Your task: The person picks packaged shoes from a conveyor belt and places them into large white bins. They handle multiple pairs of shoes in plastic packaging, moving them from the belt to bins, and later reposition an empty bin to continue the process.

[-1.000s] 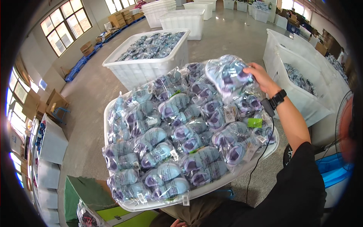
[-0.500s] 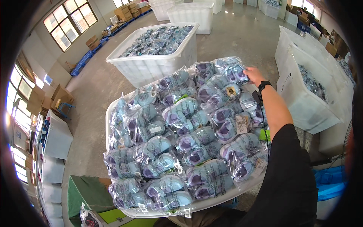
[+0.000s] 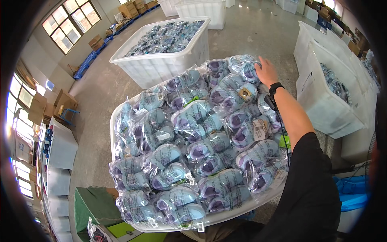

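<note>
My right hand (image 3: pixel 266 72) reaches to the far right corner of a heaped white bin (image 3: pixel 114 121). Its fingers are apart and rest against the edge of a clear bag with a pair of pale blue and purple shoes (image 3: pixel 243 67). Just nearer lies another bagged pair (image 3: pixel 233 90) with a round gold sticker. Rows of similar bagged shoes (image 3: pixel 196 119) cover the bin, several with white barcode labels. A dark band circles my right wrist, and a cable hangs beside it. My left hand is out of view.
Beyond stands another white bin (image 3: pixel 161 66) full of bagged items. Large white bins (image 3: pixel 322 88) stand at the right, partly filled. A green box (image 3: pixel 90 207) sits at the lower left, a blue bag (image 3: pixel 352 193) at the lower right. Cardboard boxes (image 3: pixel 64 101) lie by the left wall.
My right hand has loosened from the corner bag's edge, its fingers now spread against it. The bag lies flatter and slightly further left. The whole view has shifted a little.
</note>
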A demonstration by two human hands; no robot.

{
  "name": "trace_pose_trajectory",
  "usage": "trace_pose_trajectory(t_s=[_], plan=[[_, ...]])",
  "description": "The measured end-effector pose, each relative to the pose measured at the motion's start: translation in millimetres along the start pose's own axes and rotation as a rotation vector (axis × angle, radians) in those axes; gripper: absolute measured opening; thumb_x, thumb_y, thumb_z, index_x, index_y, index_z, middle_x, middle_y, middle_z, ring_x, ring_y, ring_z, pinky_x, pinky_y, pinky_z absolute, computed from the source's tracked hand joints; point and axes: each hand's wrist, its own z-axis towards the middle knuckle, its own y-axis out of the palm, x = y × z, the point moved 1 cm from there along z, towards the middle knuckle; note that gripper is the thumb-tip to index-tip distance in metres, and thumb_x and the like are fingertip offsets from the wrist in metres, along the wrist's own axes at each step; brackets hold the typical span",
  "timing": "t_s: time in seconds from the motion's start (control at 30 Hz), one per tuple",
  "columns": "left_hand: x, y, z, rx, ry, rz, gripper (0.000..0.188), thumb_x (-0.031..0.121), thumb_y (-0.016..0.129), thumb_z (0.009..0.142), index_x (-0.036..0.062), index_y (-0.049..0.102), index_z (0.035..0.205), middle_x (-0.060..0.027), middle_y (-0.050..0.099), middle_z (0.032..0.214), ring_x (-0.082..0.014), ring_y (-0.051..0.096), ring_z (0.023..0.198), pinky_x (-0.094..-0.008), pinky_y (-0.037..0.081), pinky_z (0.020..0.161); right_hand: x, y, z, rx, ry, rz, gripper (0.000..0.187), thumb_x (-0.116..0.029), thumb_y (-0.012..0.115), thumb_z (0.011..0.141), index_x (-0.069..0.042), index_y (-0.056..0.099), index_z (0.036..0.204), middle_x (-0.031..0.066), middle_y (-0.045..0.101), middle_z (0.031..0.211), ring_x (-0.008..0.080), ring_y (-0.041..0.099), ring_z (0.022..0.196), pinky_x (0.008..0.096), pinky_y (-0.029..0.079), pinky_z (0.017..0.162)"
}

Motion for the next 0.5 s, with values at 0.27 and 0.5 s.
trace_pose_trajectory(t_s=[0.27,0.5], plan=[[3.3,-2.8,7.6,0.05,0.056,0.11,0.041,0.018,0.062,0.106,0.0047,0.056,0.144,-0.0099,0.072,0.107,-0.0085,0.061,0.08,-0.0221,0.048,0.066,-46.0,13.0,8.8,-0.332,-0.124,-0.137,0.053,-0.054,0.062,0.095,-0.038,0.057,0.145,0.005,0.041,0.16,0.0342,0.035,0.149,0.0727,0.035,0.111],[15.7,5.3,4.6,0.025,0.016,0.166,0.043,0.025,0.065,0.105,0.0057,0.058,0.143,-0.0082,0.072,0.109,-0.0122,0.065,0.09,-0.026,0.053,0.077,-49.4,34.9,0.6,-0.376,-0.117,-0.278,0.043,-0.044,0.059,0.098,-0.038,0.062,0.14,0.0039,0.048,0.151,0.0363,0.04,0.144,0.0728,0.037,0.108]])
